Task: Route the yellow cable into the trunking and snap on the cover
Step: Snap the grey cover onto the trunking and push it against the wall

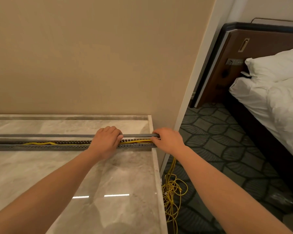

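Presently: flat grey cover (57,135) gripped by left hand (107,141) and right hand (167,140), above slotted trunking (41,146) holding yellow cable (39,143); glossy marble counter (108,183).

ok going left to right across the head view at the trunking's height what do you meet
open trunking with yellow cable → left hand → right hand → patterned carpet → bed
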